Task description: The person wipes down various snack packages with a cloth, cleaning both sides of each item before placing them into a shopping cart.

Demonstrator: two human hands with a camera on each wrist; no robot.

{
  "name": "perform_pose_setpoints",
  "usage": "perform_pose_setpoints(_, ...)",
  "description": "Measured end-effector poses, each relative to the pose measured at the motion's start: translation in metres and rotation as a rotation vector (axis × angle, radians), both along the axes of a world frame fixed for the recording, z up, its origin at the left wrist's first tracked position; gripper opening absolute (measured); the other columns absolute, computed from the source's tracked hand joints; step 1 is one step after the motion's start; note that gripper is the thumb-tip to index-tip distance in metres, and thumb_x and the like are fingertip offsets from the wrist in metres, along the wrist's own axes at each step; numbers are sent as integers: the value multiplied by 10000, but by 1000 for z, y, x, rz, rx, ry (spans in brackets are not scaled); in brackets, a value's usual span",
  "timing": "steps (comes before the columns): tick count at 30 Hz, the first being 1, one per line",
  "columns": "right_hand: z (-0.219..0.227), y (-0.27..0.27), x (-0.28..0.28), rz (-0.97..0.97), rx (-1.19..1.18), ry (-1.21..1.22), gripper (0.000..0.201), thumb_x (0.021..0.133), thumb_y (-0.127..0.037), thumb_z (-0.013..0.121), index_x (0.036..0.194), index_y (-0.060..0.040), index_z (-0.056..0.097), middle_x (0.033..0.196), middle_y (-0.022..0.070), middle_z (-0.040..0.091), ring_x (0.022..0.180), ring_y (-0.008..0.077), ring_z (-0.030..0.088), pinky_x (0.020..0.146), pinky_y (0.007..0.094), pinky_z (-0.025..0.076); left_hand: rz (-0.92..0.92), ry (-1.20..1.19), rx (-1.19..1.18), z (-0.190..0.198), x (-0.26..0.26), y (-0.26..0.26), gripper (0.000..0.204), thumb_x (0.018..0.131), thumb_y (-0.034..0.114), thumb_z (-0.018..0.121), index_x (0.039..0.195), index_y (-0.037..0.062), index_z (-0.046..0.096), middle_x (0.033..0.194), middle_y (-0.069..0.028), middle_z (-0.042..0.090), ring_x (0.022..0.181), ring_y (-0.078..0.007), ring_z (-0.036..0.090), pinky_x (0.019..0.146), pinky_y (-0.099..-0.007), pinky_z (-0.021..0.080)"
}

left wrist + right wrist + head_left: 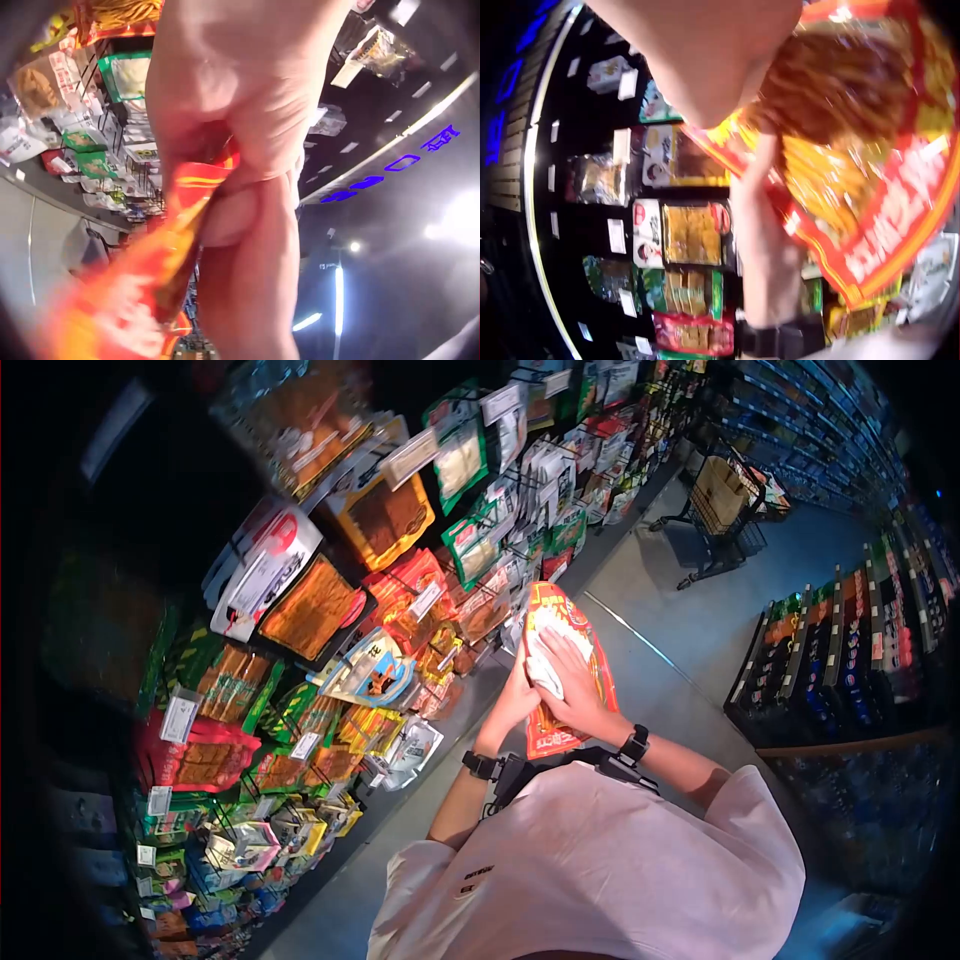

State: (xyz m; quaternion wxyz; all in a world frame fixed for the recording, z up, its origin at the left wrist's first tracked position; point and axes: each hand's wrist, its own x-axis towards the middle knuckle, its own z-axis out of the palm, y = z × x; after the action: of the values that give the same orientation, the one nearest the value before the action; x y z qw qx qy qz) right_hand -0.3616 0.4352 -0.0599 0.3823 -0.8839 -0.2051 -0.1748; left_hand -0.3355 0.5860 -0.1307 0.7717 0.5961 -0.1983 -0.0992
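A large red and yellow bag (597,660) is held in front of the body; brown and yellow strips show through its clear side (840,90). The left hand (513,700) grips its left edge, and in the right wrist view the left hand (769,225) has its thumb along that edge. Over the bag's face lies the right hand (580,690), its fingers extended on a white patch or sheet (546,668); which it is, I cannot tell. The left wrist view shows the left hand (225,82) close up beside the blurred bag (135,300), its fingertips hidden.
Hanging packets (385,520) with price tags fill the rack at the left. A shopping cart (720,500) stands in the aisle at the upper right. Shelves of packaged goods (840,640) stand at the right, with grey floor (670,630) between them and the rack.
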Motion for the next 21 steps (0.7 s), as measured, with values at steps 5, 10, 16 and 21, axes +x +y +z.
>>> perform_pose_setpoints(5, -7, -56, 6, -14, 182, 88, 544, 895, -196, 633, 1368, 29, 484, 1411, 247, 488, 1331, 436, 445, 1119, 475, 341, -171, -107, 161, 34, 9, -38, 824, 883, -123, 545, 1596, 52, 169, 1642, -125, 199, 1511, -211, 186, 1220, -354, 173)
perform_pose_setpoints(10, -20, -115, 26, -72, 937, 528, 533, 932, -158, 554, 1415, 37, 442, 1408, 247, 495, 1345, 382, 460, 1131, 441, 341, -189, -125, 258, 29, 8, -92, 792, 894, -61, 566, 1584, 41, 192, 1633, -140, 211, 1510, -222, 200, 1223, -352, 161)
perform_pose_setpoints(16, 25, -139, 4, 132, -85, 29, 651, 800, -155, 644, 1430, -62, 507, 1547, 151, 411, 1456, 360, 331, 1228, 498, 192, -304, 13, 585, 12, -10, -122, 415, 845, 21, 539, 1254, -53, 541, 1066, -188, 689, 997, -316, 665, 856, -383, 509)
perform_pose_setpoints(21, -27, -203, 24, -171, 362, 181, 514, 922, -182, 585, 1404, -20, 508, 1498, 200, 456, 1434, 350, 374, 1197, 429, 257, -200, -157, 641, 34, -14, -158, 457, 891, -17, 517, 1346, 26, 491, 1144, -286, 638, 1065, -478, 597, 876, -451, 495)
